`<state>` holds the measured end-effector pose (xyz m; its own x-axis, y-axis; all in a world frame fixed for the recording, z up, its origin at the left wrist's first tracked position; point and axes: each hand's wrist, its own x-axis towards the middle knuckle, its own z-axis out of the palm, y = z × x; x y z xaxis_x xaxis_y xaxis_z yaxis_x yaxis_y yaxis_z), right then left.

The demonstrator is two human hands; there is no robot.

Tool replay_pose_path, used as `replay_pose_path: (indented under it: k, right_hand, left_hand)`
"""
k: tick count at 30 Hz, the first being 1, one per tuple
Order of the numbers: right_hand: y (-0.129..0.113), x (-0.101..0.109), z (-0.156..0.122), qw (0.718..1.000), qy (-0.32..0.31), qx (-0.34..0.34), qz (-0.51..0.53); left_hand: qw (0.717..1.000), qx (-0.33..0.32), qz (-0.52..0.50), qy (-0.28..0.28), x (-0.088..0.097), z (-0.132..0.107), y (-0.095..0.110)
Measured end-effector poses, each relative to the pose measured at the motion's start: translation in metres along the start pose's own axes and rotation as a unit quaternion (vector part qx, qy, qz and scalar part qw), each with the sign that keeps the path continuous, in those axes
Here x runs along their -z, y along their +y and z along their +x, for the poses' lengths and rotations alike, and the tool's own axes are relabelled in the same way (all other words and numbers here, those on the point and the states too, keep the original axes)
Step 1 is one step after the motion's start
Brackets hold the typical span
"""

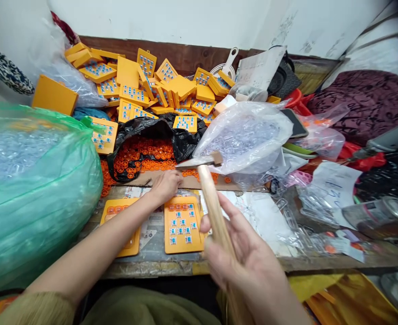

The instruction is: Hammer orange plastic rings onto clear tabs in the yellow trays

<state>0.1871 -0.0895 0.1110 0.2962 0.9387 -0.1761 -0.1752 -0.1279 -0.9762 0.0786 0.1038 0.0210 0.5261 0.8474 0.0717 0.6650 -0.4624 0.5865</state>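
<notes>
In my right hand (249,257) is a hammer (210,194), gripped by its wooden handle with the metal head raised over the table's far side. My left hand (166,185) reaches to the edge of a heap of small orange rings (144,155); its fingers are curled together, and what they hold, if anything, is hidden. Just below that hand lies a yellow panel (182,225) with blue-and-clear pieces and a row of orange rings along its top. A second yellow panel (134,243) is partly covered by my left forearm.
Many yellow panels (127,72) are piled against the wall. A black plastic bag (185,142) surrounds the rings. Bags of clear plastic pieces stand left, in green plastic (49,212), and right, in white plastic (242,131). A metal can (381,216) lies at the right.
</notes>
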Motion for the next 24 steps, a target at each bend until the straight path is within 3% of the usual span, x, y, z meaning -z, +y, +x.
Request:
replay_pose_path:
  k: [4, 7, 10, 14, 18, 22, 24]
  right_hand:
    - [0.042, 0.041, 0.024, 0.995, 0.081, 0.009, -0.065]
    - [0.071, 0.07, 0.021, 0.987, 0.094, -0.017, -0.128]
    - [0.087, 0.085, 0.009, 0.975, 0.1, 0.003, -0.199]
    - [0.086, 0.085, 0.008, 0.943, 0.033, 0.094, -0.318]
    - [0.074, 0.078, 0.015, 0.902, -0.034, 0.158, -0.401]
    - [0.07, 0.074, 0.015, 0.889, -0.017, 0.221, -0.401]
    - [0.072, 0.073, 0.014, 0.885, -0.028, 0.218, -0.411]
  left_hand:
    - [1.0, -0.017, -0.005, 0.012, 0.001, -0.004, 0.0]
    - [0.999, -0.02, -0.038, 0.024, 0.001, -0.017, 0.011]
    - [0.996, -0.031, -0.079, 0.006, -0.003, -0.039, 0.028]
    - [0.995, -0.019, -0.1, -0.016, -0.014, -0.057, 0.041]
    - [0.992, 0.011, -0.124, 0.005, -0.02, -0.059, 0.039]
    - [0.99, 0.027, -0.138, 0.012, -0.02, -0.057, 0.037]
    - [0.99, 0.032, -0.139, 0.012, -0.02, -0.058, 0.038]
